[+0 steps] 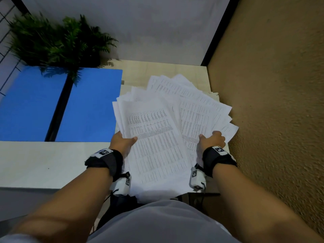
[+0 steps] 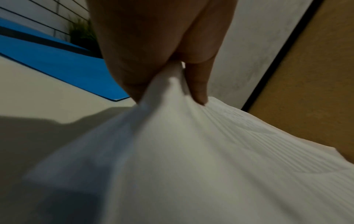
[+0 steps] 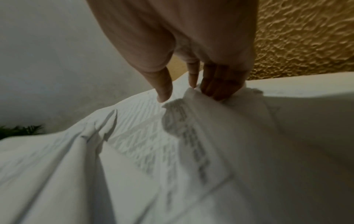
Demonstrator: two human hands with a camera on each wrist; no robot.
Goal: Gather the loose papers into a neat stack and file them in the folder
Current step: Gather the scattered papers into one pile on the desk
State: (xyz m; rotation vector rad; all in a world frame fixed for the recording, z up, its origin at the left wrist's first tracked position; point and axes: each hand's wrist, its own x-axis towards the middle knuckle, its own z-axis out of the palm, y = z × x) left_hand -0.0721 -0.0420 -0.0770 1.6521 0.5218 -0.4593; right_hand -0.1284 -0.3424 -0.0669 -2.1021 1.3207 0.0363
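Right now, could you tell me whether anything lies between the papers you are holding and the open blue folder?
Nothing visible does. Both hands, left and right, grip the fanned papers, and the open blue folder lies just to their left on the table. Only fern fronds overhang the folder's far edge.

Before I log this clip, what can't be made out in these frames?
- Printed text on the papers: too small in the head view, blurred in both wrist views.
- Left hand fingers: under the sheets in the head view.
- Right hand fingertips: buried in paper folds in the right wrist view.
- Blue folder: left side cut off by the frame edge, far end covered by the plant.
- Sheet count: overlapping.
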